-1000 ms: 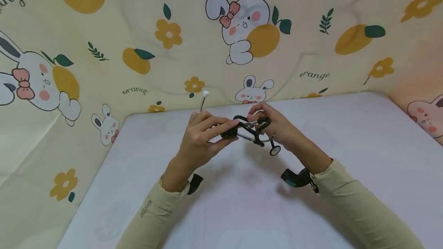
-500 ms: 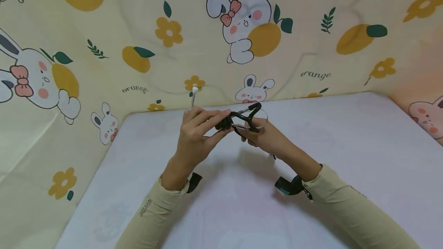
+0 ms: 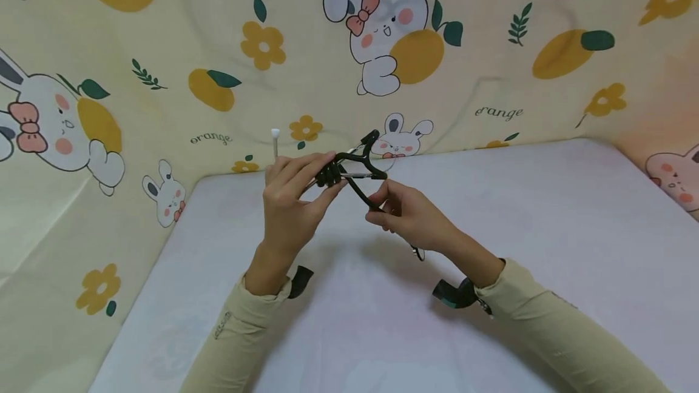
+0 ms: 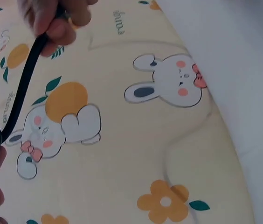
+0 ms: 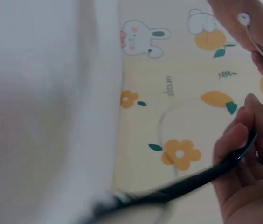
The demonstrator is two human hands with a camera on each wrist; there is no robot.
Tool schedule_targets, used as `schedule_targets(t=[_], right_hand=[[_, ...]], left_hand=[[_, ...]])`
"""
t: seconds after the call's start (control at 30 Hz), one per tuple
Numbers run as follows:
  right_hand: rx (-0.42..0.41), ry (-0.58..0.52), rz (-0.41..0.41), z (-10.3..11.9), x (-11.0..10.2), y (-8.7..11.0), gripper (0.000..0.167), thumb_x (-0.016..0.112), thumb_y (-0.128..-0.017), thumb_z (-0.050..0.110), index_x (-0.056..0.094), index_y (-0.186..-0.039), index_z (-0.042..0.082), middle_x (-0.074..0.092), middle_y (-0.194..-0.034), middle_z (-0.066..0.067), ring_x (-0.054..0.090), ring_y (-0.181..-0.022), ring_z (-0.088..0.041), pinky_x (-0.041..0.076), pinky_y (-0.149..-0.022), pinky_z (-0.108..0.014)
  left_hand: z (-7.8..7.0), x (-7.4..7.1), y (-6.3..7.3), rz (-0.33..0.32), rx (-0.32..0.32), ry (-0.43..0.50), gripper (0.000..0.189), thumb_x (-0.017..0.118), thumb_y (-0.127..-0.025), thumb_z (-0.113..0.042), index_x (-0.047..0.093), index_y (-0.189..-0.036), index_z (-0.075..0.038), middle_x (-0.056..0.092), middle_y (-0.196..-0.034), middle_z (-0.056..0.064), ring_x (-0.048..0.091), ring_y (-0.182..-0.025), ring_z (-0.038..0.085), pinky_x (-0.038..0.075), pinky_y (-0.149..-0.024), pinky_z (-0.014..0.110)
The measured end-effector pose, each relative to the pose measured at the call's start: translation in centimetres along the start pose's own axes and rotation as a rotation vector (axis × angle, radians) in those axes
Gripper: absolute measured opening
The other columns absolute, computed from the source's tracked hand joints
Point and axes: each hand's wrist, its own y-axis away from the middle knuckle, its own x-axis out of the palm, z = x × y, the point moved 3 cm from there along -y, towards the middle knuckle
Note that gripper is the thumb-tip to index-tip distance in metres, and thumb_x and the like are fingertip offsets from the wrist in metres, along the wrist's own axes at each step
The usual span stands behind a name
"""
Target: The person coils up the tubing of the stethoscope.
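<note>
A black stethoscope is held up above the table between both hands. My left hand (image 3: 289,199) grips its bundled middle, where black tubing is coiled round the metal ear tubes. One white ear tip (image 3: 275,132) sticks up behind that hand. Black looped tubing (image 3: 364,159) juts out to the right of the coil. With thumb and fingers my right hand (image 3: 415,216) pinches a length of tubing (image 4: 23,88) that runs taut from the coil. The tubing's far end (image 3: 418,253) hangs below the right hand, and is blurred in the right wrist view.
A white-covered table (image 3: 382,320) lies below the hands. Behind it and at the sides hangs a cream cloth (image 3: 322,90) printed with rabbits, oranges and flowers. Each wrist carries a dark camera mount, such as the right one (image 3: 454,293).
Both hands have shifted left and slightly up with the stethoscope. My right hand has passed under the looped part and drawn the tubing out below it. The hanging chest piece went down behind the hand.
</note>
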Motion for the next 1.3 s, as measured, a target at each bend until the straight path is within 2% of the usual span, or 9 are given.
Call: schedule_targets(t=[0.17, 0.37, 0.6, 0.77, 0.9, 1.0, 1.17, 1.3], right_hand=[[-0.049, 0.103, -0.062, 0.8, 0.3, 0.0, 0.017, 0.073, -0.092, 0.020, 0.064, -0.105, 0.013, 0.072, -0.088, -0.005, 0.061, -0.069, -0.018, 0.049, -0.060, -0.027], [-0.097, 0.154, -0.139, 1.2, 0.0, 0.4, 0.014, 0.072, -0.092, 0.018, 0.066, -0.104, 0.014, 0.074, -0.091, -0.002, 0.063, -0.066, -0.017, 0.049, -0.059, -0.027], [-0.148, 0.206, -0.138, 1.9, 0.7, 0.8, 0.016, 0.072, -0.092, 0.019, 0.067, -0.107, 0.016, 0.071, -0.076, 0.003, 0.059, -0.062, -0.016, 0.045, -0.058, -0.025], [-0.206, 0.252, -0.135, 2.5, 1.1, 1.3, 0.018, 0.072, -0.092, 0.016, 0.068, -0.109, 0.015, 0.070, -0.081, 0.003, 0.055, -0.062, -0.011, 0.045, -0.057, -0.025], [-0.274, 0.297, -0.147, 2.7, 1.4, 1.5, 0.017, 0.073, -0.091, 0.014, 0.068, -0.107, 0.013, 0.071, -0.090, 0.004, 0.057, -0.064, -0.008, 0.048, -0.058, -0.023], [-0.299, 0.327, -0.153, 2.7, 1.7, 1.7, 0.016, 0.073, -0.091, 0.013, 0.068, -0.106, 0.012, 0.071, -0.092, 0.003, 0.057, -0.065, -0.005, 0.049, -0.059, -0.022], [-0.324, 0.417, -0.120, 3.2, 2.1, 2.1, 0.016, 0.073, -0.090, 0.014, 0.069, -0.105, 0.010, 0.072, -0.093, 0.002, 0.060, -0.070, -0.003, 0.052, -0.064, -0.023], [-0.374, 0.511, -0.155, 4.0, 2.1, 2.5, 0.020, 0.077, -0.087, 0.015, 0.070, -0.105, 0.011, 0.073, -0.097, 0.003, 0.066, -0.076, -0.004, 0.055, -0.069, -0.024]], left_hand=[[0.3, -0.8, 0.1, -0.053, -0.029, -0.009, 0.043, 0.089, -0.073, -0.012, 0.076, -0.114, -0.009, 0.076, -0.106, 0.008, 0.054, -0.087, 0.023, 0.034, -0.081, 0.038], [0.1, -0.5, -0.5, -0.089, -0.001, -0.002, 0.040, 0.087, -0.076, -0.015, 0.076, -0.114, -0.009, 0.075, -0.111, 0.008, 0.053, -0.089, 0.024, 0.036, -0.083, 0.039], [0.1, -0.9, -0.7, -0.110, 0.015, -0.042, 0.040, 0.088, -0.075, -0.014, 0.076, -0.113, -0.008, 0.075, -0.109, 0.009, 0.055, -0.090, 0.025, 0.038, -0.082, 0.040], [0.5, -1.3, -0.7, -0.091, -0.023, -0.006, 0.047, 0.089, -0.074, -0.014, 0.073, -0.118, -0.009, 0.075, -0.109, 0.009, 0.057, -0.091, 0.025, 0.039, -0.086, 0.037], [1.1, -1.4, -0.8, -0.072, -0.046, 0.050, 0.053, 0.090, -0.072, -0.014, 0.072, -0.121, -0.009, 0.073, -0.110, 0.010, 0.060, -0.100, 0.025, 0.042, -0.092, 0.035], [1.4, -1.3, -0.8, -0.048, -0.051, 0.072, 0.050, 0.090, -0.072, -0.016, 0.074, -0.118, -0.008, 0.070, -0.109, 0.011, 0.060, -0.106, 0.026, 0.043, -0.095, 0.036], [1.6, -0.6, -0.5, 0.005, -0.053, 0.078, 0.044, 0.090, -0.073, -0.015, 0.075, -0.113, -0.008, 0.071, -0.105, 0.009, 0.056, -0.096, 0.023, 0.040, -0.087, 0.036], [1.9, -0.3, -0.4, 0.049, -0.084, 0.062, 0.045, 0.088, -0.075, -0.016, 0.073, -0.116, -0.008, 0.072, -0.106, 0.007, 0.053, -0.091, 0.023, 0.039, -0.087, 0.038]])
